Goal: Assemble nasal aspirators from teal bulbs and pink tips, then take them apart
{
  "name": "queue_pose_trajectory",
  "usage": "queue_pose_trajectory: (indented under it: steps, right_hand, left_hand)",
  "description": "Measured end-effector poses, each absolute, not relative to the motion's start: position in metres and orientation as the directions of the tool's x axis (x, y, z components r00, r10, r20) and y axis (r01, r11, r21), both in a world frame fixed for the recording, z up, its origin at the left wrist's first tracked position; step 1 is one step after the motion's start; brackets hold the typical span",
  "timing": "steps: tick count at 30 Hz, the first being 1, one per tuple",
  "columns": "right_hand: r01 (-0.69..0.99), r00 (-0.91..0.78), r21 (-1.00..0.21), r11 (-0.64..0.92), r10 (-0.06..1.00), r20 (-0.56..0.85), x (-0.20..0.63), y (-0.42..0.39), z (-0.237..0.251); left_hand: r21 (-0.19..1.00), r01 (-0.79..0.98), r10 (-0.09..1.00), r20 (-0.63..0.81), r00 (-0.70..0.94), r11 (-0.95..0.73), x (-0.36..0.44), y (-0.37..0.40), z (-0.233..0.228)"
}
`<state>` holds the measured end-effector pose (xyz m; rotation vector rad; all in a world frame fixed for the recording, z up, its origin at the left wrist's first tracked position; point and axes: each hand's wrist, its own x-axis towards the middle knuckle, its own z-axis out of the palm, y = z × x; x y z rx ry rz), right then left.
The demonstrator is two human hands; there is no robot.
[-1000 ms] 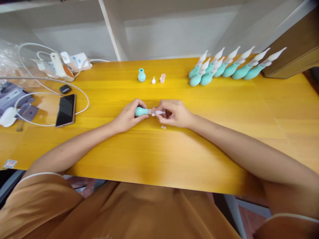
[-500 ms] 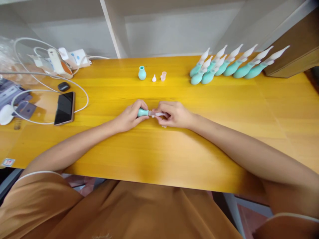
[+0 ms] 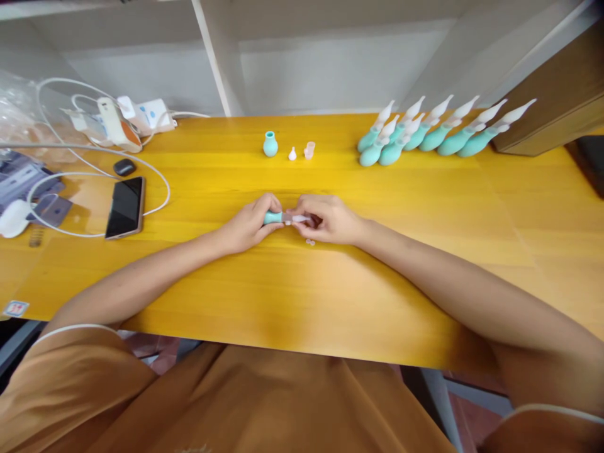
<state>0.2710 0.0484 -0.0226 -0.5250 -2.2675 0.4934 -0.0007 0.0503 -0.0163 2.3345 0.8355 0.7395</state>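
My left hand [image 3: 252, 223] is closed round a teal squeeze bulb [image 3: 272, 218], whose neck points right. A clear connector [image 3: 287, 218] stands between the bulb and a translucent white nozzle tip [image 3: 300, 218]. The fingers of my right hand [image 3: 325, 219] pinch the nozzle tip and partly hide its end. Whether tip and connector are fully joined is hard to see. Tiny clear pieces [image 3: 310, 242] lie just below my right hand. Beyond my hands stand another teal bulb [image 3: 270, 146], a small white nozzle [image 3: 292, 154] and a pinkish clear connector [image 3: 309, 150].
Several teal nasal aspirators [image 3: 425, 135] with white tips stand at the back right, beside a brown box [image 3: 542, 94]. To the left lie a phone [image 3: 125, 207], a black case [image 3: 124, 167], white cables [image 3: 165, 182] and chargers [image 3: 146, 113]. Shelf panels rise behind the table.
The view has shifted slightly, so the back objects sit a little lower. Both hands keep their grips, with the left marginally nearer the right. The tiny clear pieces show more plainly.
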Motion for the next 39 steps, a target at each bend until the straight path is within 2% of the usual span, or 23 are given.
queue_pose_trajectory:
  steps: [3,7,12,17,22,24,29,34,37,39]
  right_hand:
    - [0.209,-0.647,-0.503,0.839,0.504,0.572,0.270,0.048,-0.021]
    - [0.226,-0.562,-0.540,0.811,0.561,0.608,0.267,0.050,-0.022]
    - [0.180,-0.493,-0.660,0.729,0.648,0.581,0.266,0.055,-0.028]
    - [0.151,-0.433,-0.727,0.670,0.706,0.561,0.267,0.057,-0.031]
    - [0.230,-0.196,-0.766,0.601,0.799,0.568,0.268,0.060,-0.028]
    - [0.200,-0.207,-0.798,0.569,0.820,0.533,0.268,0.062,-0.029]
    - [0.044,-0.361,-0.866,0.498,0.816,0.451,0.264,0.066,-0.035]
    - [-0.045,-0.377,-0.910,0.413,0.836,0.398,0.259,0.064,-0.032]
    - [-0.056,-0.404,-0.925,0.377,0.838,0.366,0.257,0.061,-0.019]
    - [0.002,-0.401,-0.912,0.411,0.836,0.375,0.260,0.059,-0.003]
  left_hand:
    - [0.645,0.398,0.693,0.295,0.658,-0.652,-0.001,0.049,-0.014]
    - [0.708,0.431,0.780,0.274,0.563,-0.559,0.000,0.048,-0.007]
    - [0.783,0.429,0.843,0.215,0.493,-0.451,-0.001,0.052,-0.006]
    - [0.915,0.252,0.852,0.155,0.500,-0.315,-0.002,0.054,-0.010]
    - [0.959,0.164,0.870,0.130,0.475,-0.232,-0.002,0.056,-0.009]
    - [0.956,0.163,0.871,0.142,0.471,-0.244,-0.003,0.057,-0.010]
    - [0.915,0.218,0.846,0.195,0.497,-0.339,-0.005,0.059,-0.014]
    - [0.881,0.253,0.816,0.215,0.537,-0.399,-0.006,0.057,-0.015]
    - [0.891,0.227,0.806,0.216,0.550,-0.394,-0.008,0.058,-0.018]
    - [0.909,0.170,0.796,0.229,0.560,-0.380,-0.009,0.058,-0.020]
